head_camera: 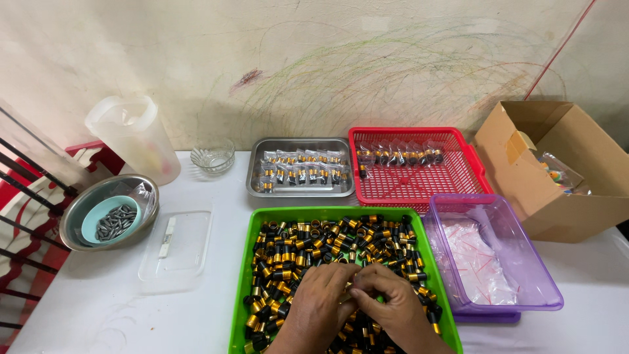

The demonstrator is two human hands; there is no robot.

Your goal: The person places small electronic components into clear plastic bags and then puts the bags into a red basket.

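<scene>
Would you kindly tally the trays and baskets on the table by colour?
Green tray: 1
Red basket: 1
Purple tray: 1
Steel tray: 1
Total: 4

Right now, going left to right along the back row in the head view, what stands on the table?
Clear plastic jug → small glass bowl → steel tray of bagged parts → red basket → open cardboard box.
</scene>
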